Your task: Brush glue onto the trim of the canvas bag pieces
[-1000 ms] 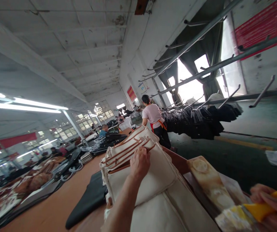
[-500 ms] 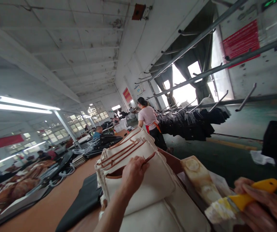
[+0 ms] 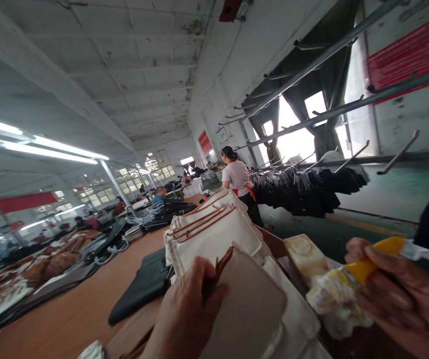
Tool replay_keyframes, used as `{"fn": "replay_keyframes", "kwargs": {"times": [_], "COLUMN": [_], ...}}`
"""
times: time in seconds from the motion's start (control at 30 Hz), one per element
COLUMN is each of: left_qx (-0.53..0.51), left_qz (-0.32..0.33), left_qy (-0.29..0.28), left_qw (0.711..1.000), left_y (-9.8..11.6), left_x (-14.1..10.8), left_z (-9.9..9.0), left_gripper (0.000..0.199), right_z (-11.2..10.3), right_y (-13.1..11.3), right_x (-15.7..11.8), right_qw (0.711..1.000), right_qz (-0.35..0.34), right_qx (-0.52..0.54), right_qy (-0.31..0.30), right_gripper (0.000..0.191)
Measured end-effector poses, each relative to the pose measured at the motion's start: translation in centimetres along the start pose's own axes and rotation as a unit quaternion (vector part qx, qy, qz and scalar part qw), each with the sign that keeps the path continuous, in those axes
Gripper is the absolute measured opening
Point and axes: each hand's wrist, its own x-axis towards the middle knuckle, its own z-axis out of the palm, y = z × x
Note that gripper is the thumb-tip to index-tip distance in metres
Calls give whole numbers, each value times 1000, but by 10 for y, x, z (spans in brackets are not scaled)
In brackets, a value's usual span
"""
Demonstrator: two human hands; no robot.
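Observation:
Pinched in my left hand [image 3: 190, 304] is the brown-trimmed top edge of a cream bag piece [image 3: 248, 299], raised off the stack and tilted toward me. Behind it lie more cream bag pieces [image 3: 214, 239] with brown edging, overlapping in a row. My right hand [image 3: 397, 289] grips a paintbrush [image 3: 364, 267] by its yellow handle. The bristles, caked with whitish paste, point left, close to a paste-stained, cream-coloured container [image 3: 304, 254]. Whether the brush touches the container I cannot tell.
A black folded piece [image 3: 139, 284] lies on the brown table [image 3: 87, 309], left of the stack. Brown and white pieces [image 3: 50, 259] are heaped at far left. A person in a pink shirt [image 3: 237, 174] stands beyond the stack, beside a rack of hanging black bags [image 3: 297, 189].
My left hand has come nearer, pulling the front bag piece up and toward me. The brush in my right hand has shifted slightly left and up. The view has turned a little left.

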Motion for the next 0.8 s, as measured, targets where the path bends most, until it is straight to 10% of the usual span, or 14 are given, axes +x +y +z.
{"fn": "replay_keyframes", "kwargs": {"times": [0.1,0.3,0.8], "left_qx": [-202,-503,-536], "left_qz": [-86,-210,-181], "left_qy": [-122,-307,-354], "left_qw": [968,780,745], "left_y": [-7,-33,-21], "left_x": [-24,-56,-69], "left_z": [4,34,40], "left_gripper": [49,47,42], "right_z": [27,59,90], "right_y": [5,35,61], "right_x": [-8,-10,9], "right_qw": [995,989,967], "right_qz": [63,93,-16], "right_qx": [76,23,-147], "right_qy": [-32,-113,-207], "right_gripper": [20,30,25]}}
